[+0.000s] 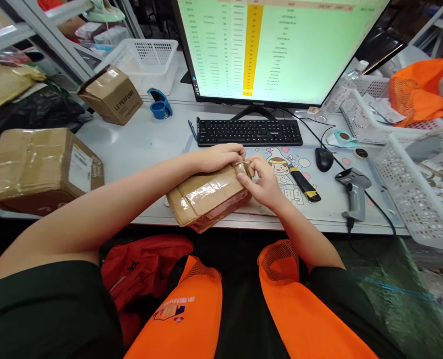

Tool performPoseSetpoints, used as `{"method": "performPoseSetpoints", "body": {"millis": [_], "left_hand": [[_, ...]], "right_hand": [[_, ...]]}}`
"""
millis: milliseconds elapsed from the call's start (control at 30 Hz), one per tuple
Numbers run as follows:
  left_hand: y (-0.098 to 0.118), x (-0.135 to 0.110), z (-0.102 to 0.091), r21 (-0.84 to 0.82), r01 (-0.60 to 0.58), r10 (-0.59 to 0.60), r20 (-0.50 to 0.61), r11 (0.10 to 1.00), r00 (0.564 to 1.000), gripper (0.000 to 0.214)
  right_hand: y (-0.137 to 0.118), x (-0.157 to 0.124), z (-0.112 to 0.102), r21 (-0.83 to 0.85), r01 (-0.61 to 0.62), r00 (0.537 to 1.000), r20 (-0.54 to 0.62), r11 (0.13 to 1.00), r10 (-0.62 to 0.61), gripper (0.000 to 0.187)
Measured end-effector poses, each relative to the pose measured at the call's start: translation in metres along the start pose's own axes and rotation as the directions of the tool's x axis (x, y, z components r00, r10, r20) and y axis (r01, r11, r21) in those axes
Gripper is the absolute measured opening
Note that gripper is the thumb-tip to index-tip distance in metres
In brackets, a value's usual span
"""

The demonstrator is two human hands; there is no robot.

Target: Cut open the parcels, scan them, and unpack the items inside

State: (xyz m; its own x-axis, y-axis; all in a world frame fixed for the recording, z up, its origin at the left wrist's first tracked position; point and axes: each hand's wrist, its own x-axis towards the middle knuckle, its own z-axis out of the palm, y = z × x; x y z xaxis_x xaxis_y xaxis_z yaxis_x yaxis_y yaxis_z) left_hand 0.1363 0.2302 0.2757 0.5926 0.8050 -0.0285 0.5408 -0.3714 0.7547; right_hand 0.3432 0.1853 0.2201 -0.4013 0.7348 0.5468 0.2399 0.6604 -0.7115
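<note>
A taped cardboard box [206, 197] is tilted at the table's front edge, its top covered in shiny clear tape. My left hand [223, 157] lies over the far side of this box, fingers curled at its right end. At that same end my right hand [259, 180] pinches the taped edge between thumb and fingers. The fingertips of both hands nearly meet there, and what exactly they grip is partly hidden. A black and yellow utility knife [304, 183] lies on the desk mat just right of my right hand.
Behind the box are a keyboard [249, 132] and a monitor [281, 50]. A mouse [324, 159] and barcode scanner [354, 192] lie to the right, beside white baskets [416, 194]. On the left stand a large taped box [30, 164], a perfume carton [112, 97] and a blue tape dispenser [160, 105].
</note>
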Motion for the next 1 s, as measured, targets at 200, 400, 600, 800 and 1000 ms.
{"method": "performPoseSetpoints", "body": {"millis": [200, 400, 600, 800, 1000], "left_hand": [[0.002, 0.001, 0.001, -0.044, 0.094, -0.094, 0.002, 0.995, 0.996, 0.034], [0.014, -0.002, 0.004, 0.027, 0.08, -0.081, 0.036, 0.996, 0.996, 0.033], [0.02, -0.002, 0.007, 0.114, 0.175, -0.18, 0.033, 0.978, 0.983, 0.048], [0.021, -0.003, 0.001, 0.259, 0.144, -0.153, 0.013, 0.955, 0.988, 0.043], [0.061, -0.022, -0.001, 0.613, 0.284, -0.276, -0.11, 0.737, 0.955, 0.047]], "right_hand": [[-0.009, 0.016, -0.007, 0.022, -0.208, 0.976, 0.069, 0.978, 0.206, 0.037], [-0.004, 0.003, 0.0, 0.008, 0.241, 0.968, -0.079, 0.97, -0.24, 0.02], [-0.008, -0.013, -0.006, -0.102, 0.572, 0.798, -0.162, 0.814, -0.581, 0.038], [-0.002, -0.03, -0.021, -0.216, 0.617, 0.75, -0.128, 0.757, -0.648, 0.052], [-0.016, -0.035, -0.037, -0.395, 0.599, 0.773, 0.056, 0.697, -0.632, 0.051]]}}
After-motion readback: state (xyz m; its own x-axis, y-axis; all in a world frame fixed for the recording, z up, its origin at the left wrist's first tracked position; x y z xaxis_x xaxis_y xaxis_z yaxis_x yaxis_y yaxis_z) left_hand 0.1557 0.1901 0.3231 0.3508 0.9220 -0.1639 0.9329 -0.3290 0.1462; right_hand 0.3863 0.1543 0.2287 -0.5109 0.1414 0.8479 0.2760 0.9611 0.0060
